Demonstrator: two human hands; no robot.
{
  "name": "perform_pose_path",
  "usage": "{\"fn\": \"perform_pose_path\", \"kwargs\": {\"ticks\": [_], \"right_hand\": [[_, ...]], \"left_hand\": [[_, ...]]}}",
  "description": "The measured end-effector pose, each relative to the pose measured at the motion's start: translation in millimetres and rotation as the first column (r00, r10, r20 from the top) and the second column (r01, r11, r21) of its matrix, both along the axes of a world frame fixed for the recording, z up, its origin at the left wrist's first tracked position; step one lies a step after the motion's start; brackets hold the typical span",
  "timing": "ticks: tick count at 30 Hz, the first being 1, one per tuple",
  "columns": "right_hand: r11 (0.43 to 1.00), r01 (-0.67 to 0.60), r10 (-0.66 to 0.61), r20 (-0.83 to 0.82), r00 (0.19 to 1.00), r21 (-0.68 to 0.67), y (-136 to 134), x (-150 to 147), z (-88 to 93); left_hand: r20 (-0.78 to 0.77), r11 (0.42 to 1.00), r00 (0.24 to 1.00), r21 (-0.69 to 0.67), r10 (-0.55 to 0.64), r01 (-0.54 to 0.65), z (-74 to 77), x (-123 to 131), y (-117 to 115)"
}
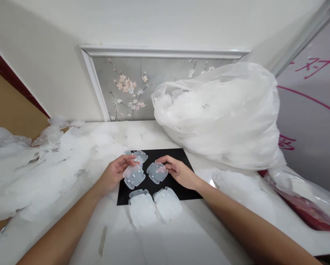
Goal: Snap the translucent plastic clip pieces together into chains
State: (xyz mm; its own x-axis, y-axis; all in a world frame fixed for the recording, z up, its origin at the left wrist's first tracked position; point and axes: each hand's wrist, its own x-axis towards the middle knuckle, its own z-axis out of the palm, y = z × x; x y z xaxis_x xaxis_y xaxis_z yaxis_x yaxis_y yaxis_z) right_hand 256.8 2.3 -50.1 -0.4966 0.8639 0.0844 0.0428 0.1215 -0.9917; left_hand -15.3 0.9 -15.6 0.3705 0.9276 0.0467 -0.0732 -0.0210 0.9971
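My left hand (pixel 120 168) pinches a translucent plastic piece (pixel 134 176), squarish with rounded tabs, over the left part of a black mat (pixel 187 187). Another piece of the same kind (pixel 157 173) is between the fingers of my right hand (pixel 179 170), close to the mat's middle. Just behind my left fingers, further clear pieces (pixel 142 156) lie on the mat, partly hidden by that hand. Two stacks of these pieces, a left stack (pixel 143 210) and a right stack (pixel 168 205), rest side by side across the mat's front edge.
A large white plastic bag (pixel 220 117) full of pieces bulges at the back right. Heaps of loose pieces (pixel 71 165) cover the table's left side. At right lie more pieces (pixel 245 195) and a clear bag over something red (pixel 305 206). A wall with a framed flower panel (pixel 129 88) stands behind.
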Motion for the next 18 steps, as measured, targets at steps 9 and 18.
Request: {"fn": "perform_pose_path", "kwargs": {"ticks": [9,18], "right_hand": [[0.985,0.082,-0.097,0.095,0.991,0.150,-1.0,-2.0,2.4],[0.952,0.119,-0.168,-0.157,0.973,-0.281,-1.8,-5.2,9.5]], "left_hand": [[-0.139,0.998,0.990,0.060,0.003,0.006,2.2,-2.4,-0.6],[-0.145,0.973,0.975,-0.139,0.167,-0.187,1.0,7.7,-6.4]]}}
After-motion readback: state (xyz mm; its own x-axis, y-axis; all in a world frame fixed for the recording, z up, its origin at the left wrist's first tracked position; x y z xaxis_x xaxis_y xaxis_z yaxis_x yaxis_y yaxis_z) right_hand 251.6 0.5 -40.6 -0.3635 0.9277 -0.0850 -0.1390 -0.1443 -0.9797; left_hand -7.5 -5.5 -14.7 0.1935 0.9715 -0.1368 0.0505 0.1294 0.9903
